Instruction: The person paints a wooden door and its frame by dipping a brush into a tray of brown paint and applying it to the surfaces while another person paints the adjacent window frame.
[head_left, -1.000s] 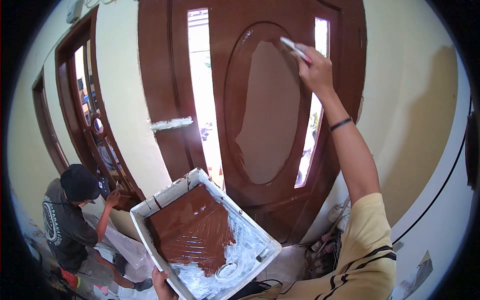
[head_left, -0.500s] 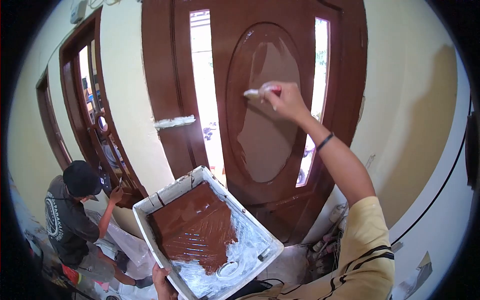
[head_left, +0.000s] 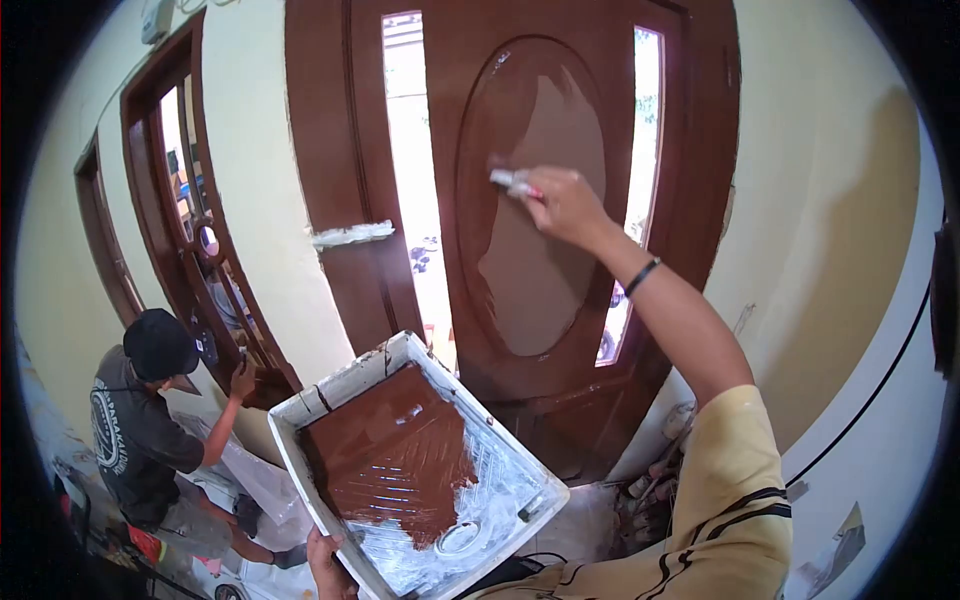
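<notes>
My right hand (head_left: 570, 207) is closed round a paintbrush (head_left: 516, 184), its bristles against or very near the left part of an oval door panel (head_left: 550, 250). Wet dark brown paint covers the panel's left side and top; a paler, duller brown patch fills its middle and right. Low in the view, my left hand (head_left: 328, 562) grips the near left edge of a white paint tray (head_left: 545, 500), thumb outside the rim. Brown paint (head_left: 390, 450) lies in the tray's left and far part. White streaks show on its bare ribbed part.
Narrow glass strips (head_left: 408, 150) flank the oval. A white-smeared strip (head_left: 353, 235) crosses the frame at left. Another person (head_left: 150, 430) in a dark cap works low at a second brown door (head_left: 205, 240). Several containers (head_left: 650, 490) stand on the floor at right.
Dark wet paint now covers more of the oval's upper left, and the pale patch there has narrowed. My right hand and brush have shifted slightly; the tray stays almost still.
</notes>
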